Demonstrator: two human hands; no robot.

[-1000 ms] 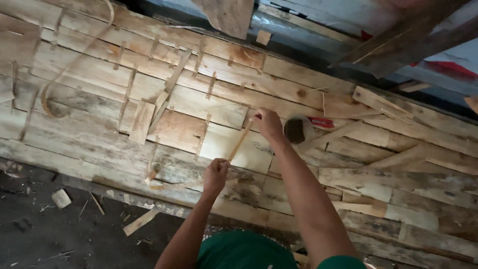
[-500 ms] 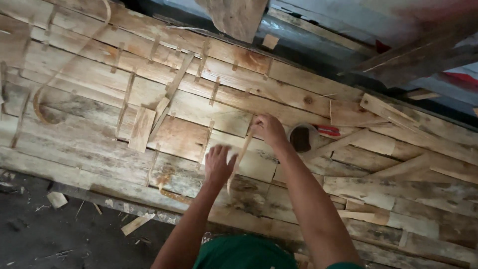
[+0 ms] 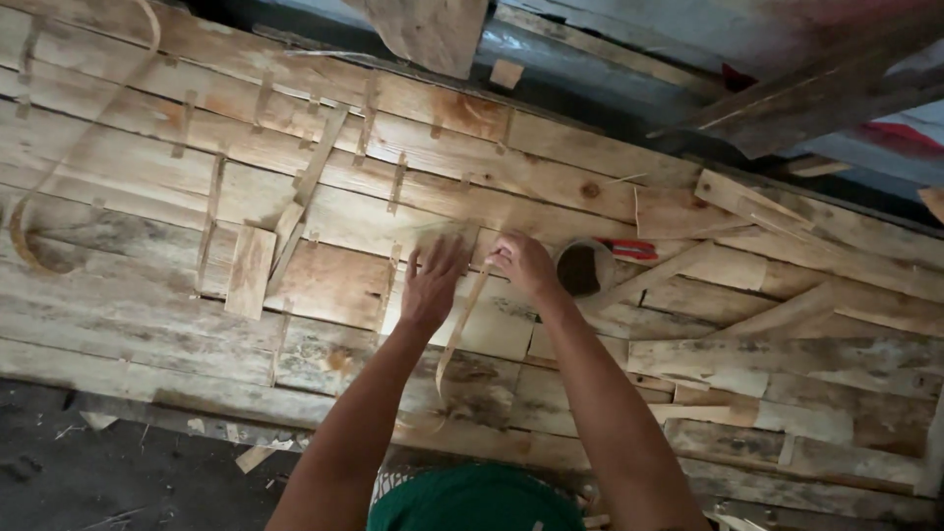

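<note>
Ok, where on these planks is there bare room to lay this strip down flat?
Bare planks lie left of the short board, along the near edge. Another free patch sits below the round container, right of the right hand. It is crowded around the left hand, the thin strip and the offcuts at right.

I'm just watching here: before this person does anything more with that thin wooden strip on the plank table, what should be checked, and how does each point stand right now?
1. Right hand has the thin wooden strip by its upper end: ok, the fingers are closed on it.
2. Left hand free to help: ok, spread open beside the strip; whether it touches the planks, cannot tell.
3. Strip whole, not split: cannot tell, it is blurred.
4. Lower end of the strip free: ok, it hangs over the plank table with nothing on it.
5. Round dark container out of the way: not ok, it sits right beside the right hand.
6. Loose offcuts away from the hands: ok.
</note>
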